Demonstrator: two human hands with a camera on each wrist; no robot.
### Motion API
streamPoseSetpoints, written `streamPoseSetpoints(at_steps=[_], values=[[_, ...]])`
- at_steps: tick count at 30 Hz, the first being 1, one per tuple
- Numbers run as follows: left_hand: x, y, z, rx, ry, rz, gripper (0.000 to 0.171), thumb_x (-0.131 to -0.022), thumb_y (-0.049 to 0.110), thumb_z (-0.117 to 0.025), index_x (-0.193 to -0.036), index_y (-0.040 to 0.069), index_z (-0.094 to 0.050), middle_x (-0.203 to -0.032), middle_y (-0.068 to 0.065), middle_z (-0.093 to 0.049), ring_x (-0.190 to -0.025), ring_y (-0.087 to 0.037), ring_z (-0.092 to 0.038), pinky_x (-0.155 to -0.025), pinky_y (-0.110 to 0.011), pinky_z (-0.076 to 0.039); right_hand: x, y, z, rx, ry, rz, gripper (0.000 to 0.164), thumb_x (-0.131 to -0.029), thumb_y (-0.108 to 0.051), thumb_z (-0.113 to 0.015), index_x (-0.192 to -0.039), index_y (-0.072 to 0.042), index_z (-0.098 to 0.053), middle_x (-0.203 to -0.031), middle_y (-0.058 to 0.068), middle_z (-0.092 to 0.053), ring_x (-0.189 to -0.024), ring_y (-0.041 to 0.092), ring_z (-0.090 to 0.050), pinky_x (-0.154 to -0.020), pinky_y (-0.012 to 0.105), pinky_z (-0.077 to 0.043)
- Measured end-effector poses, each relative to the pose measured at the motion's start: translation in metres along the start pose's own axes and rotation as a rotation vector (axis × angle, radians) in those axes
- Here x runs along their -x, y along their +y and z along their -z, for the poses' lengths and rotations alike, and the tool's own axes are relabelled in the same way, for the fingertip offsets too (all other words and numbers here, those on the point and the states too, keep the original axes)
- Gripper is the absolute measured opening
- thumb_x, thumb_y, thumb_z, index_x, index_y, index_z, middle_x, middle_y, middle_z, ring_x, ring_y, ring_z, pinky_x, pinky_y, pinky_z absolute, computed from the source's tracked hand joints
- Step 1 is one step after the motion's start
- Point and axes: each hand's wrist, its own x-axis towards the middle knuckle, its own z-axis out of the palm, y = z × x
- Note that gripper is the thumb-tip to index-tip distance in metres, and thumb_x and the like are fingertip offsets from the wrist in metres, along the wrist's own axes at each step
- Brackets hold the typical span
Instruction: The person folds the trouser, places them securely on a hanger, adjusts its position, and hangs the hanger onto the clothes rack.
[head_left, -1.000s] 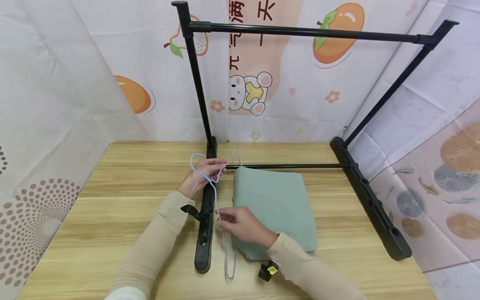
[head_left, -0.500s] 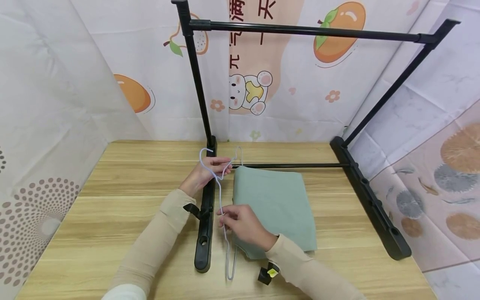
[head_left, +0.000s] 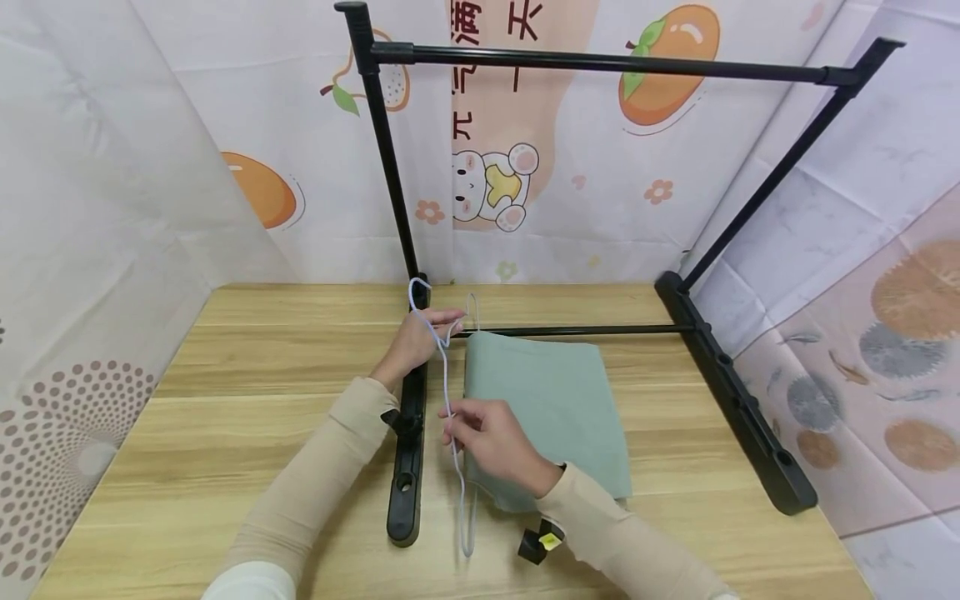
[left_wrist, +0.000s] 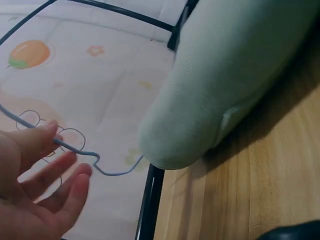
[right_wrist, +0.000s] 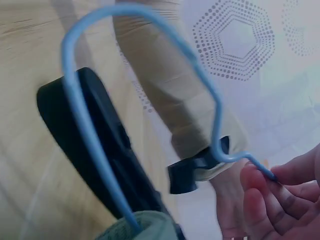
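Observation:
A pale blue wire clothes hanger [head_left: 446, 367] stands on edge beside a folded sage-green cloth [head_left: 547, 408] on the table. Both ends of the hanger's wire run into the cloth's left fold, its lower bar hidden there. My left hand [head_left: 417, 340] holds the upper shoulder of the hanger close to the hook; in the left wrist view the wire passes between the fingers [left_wrist: 45, 131]. Lower down, my right hand [head_left: 495, 437] pinches the other shoulder between thumb and fingertips, as the right wrist view also shows.
A black rack surrounds the work, with a top rail [head_left: 600, 62], a low crossbar [head_left: 577, 330], a left foot [head_left: 406, 492] under the left forearm and a right foot [head_left: 738, 400]. Wooden tabletop [head_left: 262, 375] extends to both sides. Printed curtain [head_left: 330, 183] hangs behind.
The hanger's hook has tipped up and to the right. Both hands have shifted slightly right with it, still holding the wire. The cloth lies almost as before.

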Motion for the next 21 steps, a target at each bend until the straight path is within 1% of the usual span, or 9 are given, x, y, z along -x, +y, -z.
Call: streamPoseSetpoints(at_steps=[2,4,6,8,11,14,19,20,21], values=[[0.0,0.002,0.0,-0.073,0.044,-0.016,0.031,-0.086,0.028,-0.06,-0.112,0.011,-0.065,-0.113,-0.006,-0.065,-0.094,-0.018,-0.064,-0.069,-0.022,-0.046,0.0,-0.002,0.003,-0.004,0.011,0.014,0.017,-0.089,0.001,-0.05,-0.1,0.005,-0.062,-0.075,0.023,-0.065,-0.058,0.013,-0.056,-0.056,0.034,-0.053],[-0.001,0.004,0.0,-0.089,0.082,-0.042,0.028,-0.086,0.026,-0.06,-0.11,0.012,-0.066,-0.11,-0.005,-0.066,-0.087,-0.016,-0.062,-0.064,-0.021,-0.043,0.0,-0.002,0.005,-0.01,0.019,0.024,0.017,-0.09,-0.002,-0.05,-0.101,0.003,-0.062,-0.073,0.021,-0.064,-0.054,0.008,-0.054,-0.052,0.033,-0.052],[-0.001,0.006,0.0,-0.067,0.122,-0.079,0.026,-0.086,0.024,-0.061,-0.108,0.011,-0.067,-0.108,-0.005,-0.067,-0.081,-0.013,-0.061,-0.059,-0.019,-0.04,-0.001,-0.002,0.008,-0.022,0.014,0.033,0.016,-0.09,-0.005,-0.051,-0.1,0.001,-0.062,-0.073,0.02,-0.064,-0.051,0.006,-0.053,-0.048,0.033,-0.051],[-0.001,0.009,0.001,-0.048,0.16,-0.147,0.025,-0.086,0.022,-0.061,-0.106,0.01,-0.068,-0.106,-0.006,-0.068,-0.072,-0.014,-0.058,-0.055,-0.019,-0.038,-0.001,-0.003,0.011,-0.031,0.003,0.038,0.015,-0.09,-0.008,-0.052,-0.1,-0.001,-0.062,-0.072,0.019,-0.064,-0.049,0.006,-0.052,-0.045,0.032,-0.05],[-0.002,0.014,0.005,-0.014,0.213,-0.221,0.024,-0.086,0.024,-0.06,-0.103,0.01,-0.069,-0.105,-0.005,-0.068,-0.082,-0.011,-0.063,-0.062,-0.016,-0.044,0.001,-0.016,0.019,-0.058,-0.019,0.06,0.015,-0.091,-0.008,-0.052,-0.1,0.0,-0.061,-0.071,0.021,-0.063,-0.048,0.006,-0.052,-0.044,0.031,-0.049],[-0.002,0.021,0.009,0.04,0.252,-0.256,0.023,-0.086,0.025,-0.06,-0.101,0.011,-0.07,-0.104,-0.005,-0.069,-0.088,-0.012,-0.063,-0.07,-0.014,-0.045,0.004,-0.034,0.03,-0.082,-0.031,0.09,0.016,-0.091,-0.009,-0.051,-0.101,0.0,-0.06,-0.07,0.023,-0.062,-0.047,0.007,-0.052,-0.043,0.03,-0.049],[-0.002,0.036,0.017,0.143,0.332,-0.342,0.018,-0.084,0.016,-0.062,-0.098,0.006,-0.07,-0.096,-0.01,-0.07,-0.08,-0.017,-0.062,-0.067,-0.012,-0.044,0.01,-0.063,0.045,-0.107,-0.055,0.132,0.018,-0.091,-0.008,-0.05,-0.104,0.002,-0.059,-0.068,0.023,-0.061,-0.046,0.009,-0.053,-0.042,0.029,-0.048],[-0.002,0.04,0.019,0.16,0.355,-0.367,0.018,-0.084,0.014,-0.062,-0.096,0.004,-0.07,-0.094,-0.012,-0.07,-0.078,-0.019,-0.061,-0.066,-0.012,-0.044,0.011,-0.069,0.048,-0.112,-0.061,0.138,0.018,-0.091,-0.008,-0.05,-0.104,0.003,-0.059,-0.068,0.023,-0.06,-0.046,0.009,-0.053,-0.042,0.03,-0.047],[-0.001,0.048,0.022,0.183,0.367,-0.369,0.016,-0.083,0.011,-0.062,-0.095,0.002,-0.07,-0.093,-0.014,-0.069,-0.081,-0.022,-0.063,-0.069,-0.013,-0.046,0.012,-0.075,0.05,-0.121,-0.066,0.146,0.019,-0.091,-0.007,-0.05,-0.104,0.004,-0.059,-0.068,0.023,-0.06,-0.045,0.009,-0.052,-0.041,0.03,-0.047]])
